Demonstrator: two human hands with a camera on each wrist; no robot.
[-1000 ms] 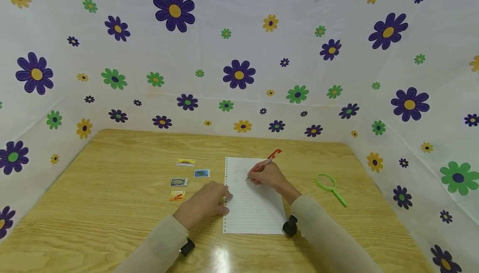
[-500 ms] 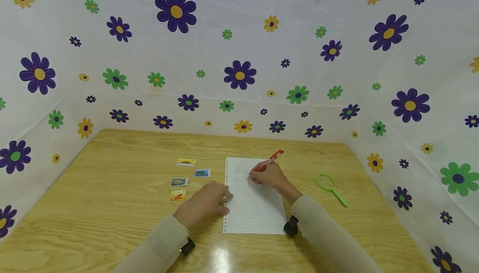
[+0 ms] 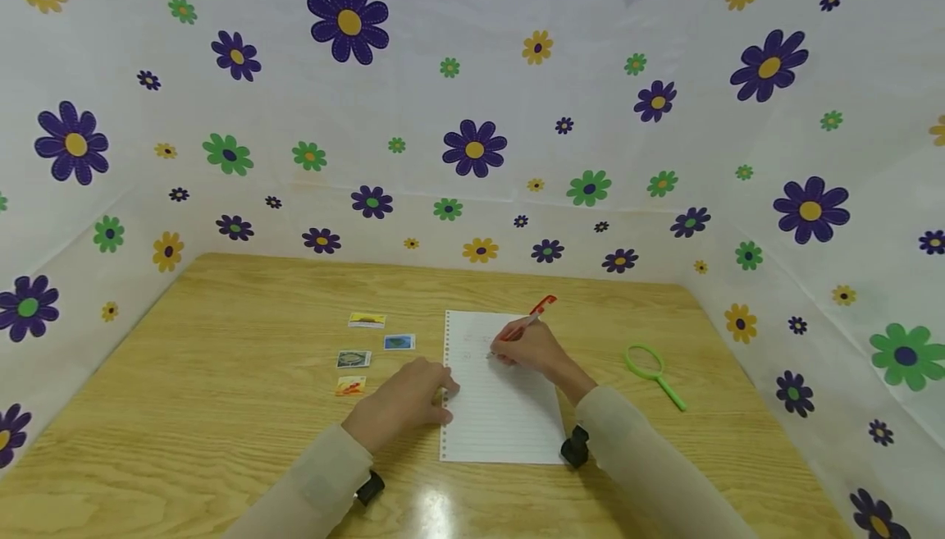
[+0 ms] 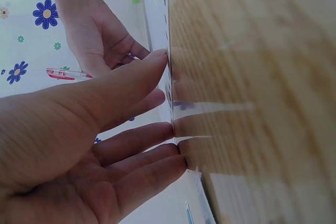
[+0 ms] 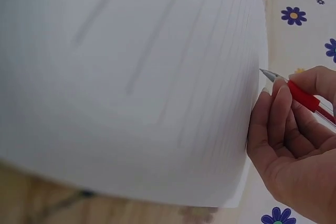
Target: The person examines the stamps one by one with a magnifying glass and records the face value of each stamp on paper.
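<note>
A sheet of lined, punched paper [image 3: 502, 416] lies on the wooden table, with faint writing near its top left. My right hand [image 3: 533, 349] rests on its upper part and pinches a red pen [image 3: 545, 305]. In the right wrist view the silver tip of the pen [image 5: 304, 95] is right at the paper's surface. My left hand [image 3: 406, 398] lies on the paper's left edge, thumb and fingertips touching down along the punched holes. Its fingers [image 4: 142, 142] are loosely extended in the left wrist view, and nothing is held in them.
Left of the paper lie several small picture cards: a yellow card [image 3: 367, 321], a blue card [image 3: 399, 342], a grey-green card [image 3: 354, 358] and an orange card [image 3: 350, 385]. A green magnifying glass [image 3: 657, 373] lies to the right. Flower-patterned cloth [image 3: 472, 96] walls the table [image 3: 184, 408] on three sides.
The pen in my right hand has tilted slightly back and forth, and that hand has shifted a touch to the right. My left hand has stayed in place.
</note>
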